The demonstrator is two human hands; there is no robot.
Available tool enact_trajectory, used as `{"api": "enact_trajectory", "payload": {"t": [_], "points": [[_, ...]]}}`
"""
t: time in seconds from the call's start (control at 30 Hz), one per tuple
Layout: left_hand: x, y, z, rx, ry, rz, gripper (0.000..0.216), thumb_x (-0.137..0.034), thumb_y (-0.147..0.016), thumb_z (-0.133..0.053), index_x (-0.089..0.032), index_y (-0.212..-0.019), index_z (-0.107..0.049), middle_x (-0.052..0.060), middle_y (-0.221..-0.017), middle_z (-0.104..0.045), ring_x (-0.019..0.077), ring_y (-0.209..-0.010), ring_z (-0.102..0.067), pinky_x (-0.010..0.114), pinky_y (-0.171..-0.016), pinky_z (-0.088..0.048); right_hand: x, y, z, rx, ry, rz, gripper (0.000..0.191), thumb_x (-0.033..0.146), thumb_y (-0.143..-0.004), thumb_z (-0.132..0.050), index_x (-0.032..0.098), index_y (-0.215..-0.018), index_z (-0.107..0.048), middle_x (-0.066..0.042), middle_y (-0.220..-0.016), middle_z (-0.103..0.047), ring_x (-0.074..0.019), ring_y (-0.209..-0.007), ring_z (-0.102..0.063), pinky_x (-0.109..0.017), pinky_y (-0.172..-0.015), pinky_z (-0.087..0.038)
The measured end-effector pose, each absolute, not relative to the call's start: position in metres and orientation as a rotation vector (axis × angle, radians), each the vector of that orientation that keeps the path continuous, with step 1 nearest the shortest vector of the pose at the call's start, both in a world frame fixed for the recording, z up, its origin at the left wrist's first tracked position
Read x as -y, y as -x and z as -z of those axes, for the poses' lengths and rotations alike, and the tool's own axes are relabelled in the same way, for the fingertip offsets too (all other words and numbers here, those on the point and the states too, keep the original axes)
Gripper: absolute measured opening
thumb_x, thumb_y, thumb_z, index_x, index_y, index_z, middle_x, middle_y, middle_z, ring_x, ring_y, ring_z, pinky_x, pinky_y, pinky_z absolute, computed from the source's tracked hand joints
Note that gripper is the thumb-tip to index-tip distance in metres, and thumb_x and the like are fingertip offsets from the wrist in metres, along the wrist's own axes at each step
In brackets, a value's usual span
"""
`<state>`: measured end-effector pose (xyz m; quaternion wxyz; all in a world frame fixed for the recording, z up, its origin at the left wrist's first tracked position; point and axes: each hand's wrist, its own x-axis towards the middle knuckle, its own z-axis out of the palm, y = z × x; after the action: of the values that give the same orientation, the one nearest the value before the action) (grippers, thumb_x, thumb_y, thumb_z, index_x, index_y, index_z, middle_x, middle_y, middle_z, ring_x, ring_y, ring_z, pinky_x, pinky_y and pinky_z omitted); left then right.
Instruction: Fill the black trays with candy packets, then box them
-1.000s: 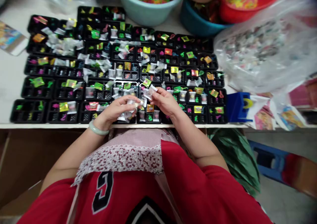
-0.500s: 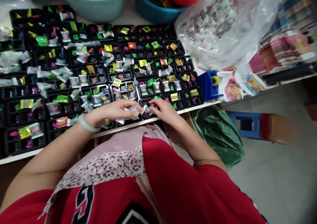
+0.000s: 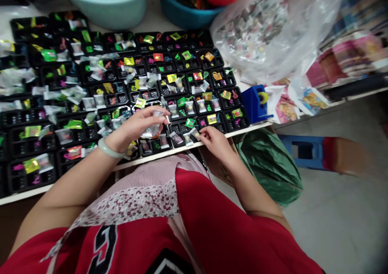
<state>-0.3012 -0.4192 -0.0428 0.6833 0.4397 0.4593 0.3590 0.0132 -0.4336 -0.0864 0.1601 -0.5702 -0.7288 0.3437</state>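
My left hand (image 3: 138, 124) is curled around several small clear packets (image 3: 153, 125), above the front row of black trays. My right hand (image 3: 216, 141) pinches the end of one clear packet (image 3: 195, 134) at the front edge of a black compartment tray (image 3: 181, 127). Another clear packet (image 3: 188, 140) lies beside it in that tray, and a dark-looking packet (image 3: 176, 138) sits to the left. A green packet (image 3: 190, 123) occupies the tray's back part. Left of it, a neighbouring tray holds a clear packet (image 3: 163, 141) and a small green piece (image 3: 157, 144).
Rows of filled black trays (image 3: 100, 89) cover the table leftward. Behind them stand a pale blue basin (image 3: 121, 11), a darker blue basin (image 3: 178, 13) and a big clear bag of packets (image 3: 260, 31). A blue tape dispenser (image 3: 253, 104) sits right; a green bag (image 3: 266, 165) hangs below.
My hands have moved apart: the left up and leftward with its packets, the right slightly right and down. Clear packets now show in the tray between them.
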Motion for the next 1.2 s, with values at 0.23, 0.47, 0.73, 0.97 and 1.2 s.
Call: {"api": "enact_trajectory", "payload": {"t": [0.23,0.47,0.73,0.97,1.2], "points": [[0.450,0.355,0.038,-1.089,-0.758,-1.035,0.026,-0.036,-0.075,-0.084,-0.023,-0.098,-0.077,0.003,-0.081,-0.073,0.0136,-0.057,-0.064,0.023,-0.048,-0.048,0.421,0.000,0.074,2.529,1.238,-0.818,0.012,0.022,-0.096,-0.065,0.022,-0.107,-0.071,-0.010,-0.105,-0.072,-0.0263,-0.103,-0.064,-0.041,-0.094,-0.051],[0.475,0.388,0.056,-1.067,-0.697,-1.094,0.034,-0.038,-0.076,-0.087,-0.021,-0.102,-0.074,0.001,-0.084,-0.075,0.0136,-0.058,-0.065,0.024,-0.049,-0.051,0.426,0.013,0.076,2.733,0.940,-0.872,0.017,0.024,-0.101,-0.059,0.023,-0.097,-0.075,-0.010,-0.107,-0.071,-0.0245,-0.101,-0.060,-0.041,-0.089,-0.050],[0.511,0.420,0.050,-1.244,-0.738,-1.323,0.034,-0.046,-0.073,-0.090,-0.026,-0.097,-0.076,-0.005,-0.078,-0.074,0.0126,-0.059,-0.061,0.024,-0.051,-0.048,0.411,0.021,0.062,1.661,1.228,-1.335,0.032,0.057,-0.090,-0.067,0.027,-0.082,-0.059,-0.006,-0.099,-0.073,-0.0255,-0.100,-0.071,-0.048,-0.093,-0.056],[0.598,0.455,0.036,-1.632,-0.633,-1.488,0.041,-0.034,-0.065,-0.088,-0.021,-0.101,-0.071,-0.002,-0.072,-0.069,0.0109,-0.056,-0.061,0.023,-0.054,-0.049,0.401,0.119,0.048,1.656,1.056,-1.954,0.026,0.051,-0.084,-0.072,0.029,-0.089,-0.061,0.002,-0.071,-0.063,-0.0176,-0.061,-0.062,-0.035,-0.060,-0.053],[0.659,0.449,0.047,-1.957,-0.471,-1.371,0.039,-0.043,-0.068,-0.086,-0.018,-0.087,-0.064,-0.002,-0.064,-0.064,0.0120,-0.056,-0.059,0.022,-0.056,-0.046,0.456,0.253,0.044,2.896,0.182,-1.369,0.019,0.023,-0.096,-0.058,0.024,-0.091,-0.076,-0.005,-0.094,-0.073,-0.0184,-0.080,-0.064,-0.034,-0.071,-0.046]]}}
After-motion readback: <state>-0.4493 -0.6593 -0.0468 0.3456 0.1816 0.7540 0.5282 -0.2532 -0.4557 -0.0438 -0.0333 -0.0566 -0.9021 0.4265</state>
